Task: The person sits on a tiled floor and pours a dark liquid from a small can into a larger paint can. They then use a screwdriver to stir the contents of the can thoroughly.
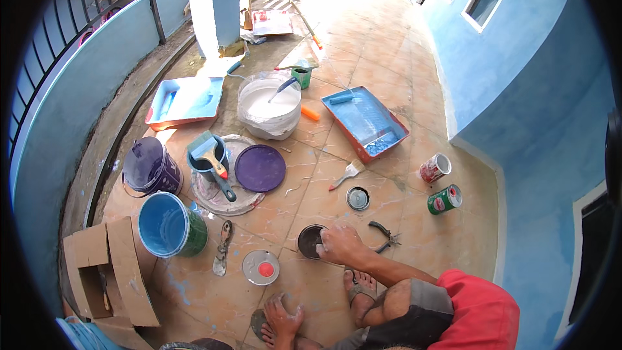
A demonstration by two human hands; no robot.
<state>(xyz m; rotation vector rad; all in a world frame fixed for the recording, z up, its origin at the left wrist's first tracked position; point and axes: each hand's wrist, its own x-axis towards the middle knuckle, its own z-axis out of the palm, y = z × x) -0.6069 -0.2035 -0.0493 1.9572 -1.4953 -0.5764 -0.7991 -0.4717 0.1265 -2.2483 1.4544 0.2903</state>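
My right hand (342, 244) is closed at the right rim of a small open can (310, 242) with a dark inside. What its fingers hold, if anything, is hidden. Low in the picture my left hand (283, 316) rests over my sandalled foot, fingers spread and nothing in them. Between the hands stands a round grey-topped can (251, 267) with a red disc at its centre. Pliers (386, 237) with dark handles lie right of my right hand. A small round metal tin or lid (357, 198) sits just beyond it, and a stained scraper (223, 249) lies further left.
Left are a blue-coated bucket (194, 236), a purple bucket (170, 172), a purple lid (260, 168) and a cardboard box (123, 246). A paintbrush (350, 173), a roller tray (395, 131) and a white-paint tub (269, 131) lie ahead. Two cans (435, 168) stand near the right wall.
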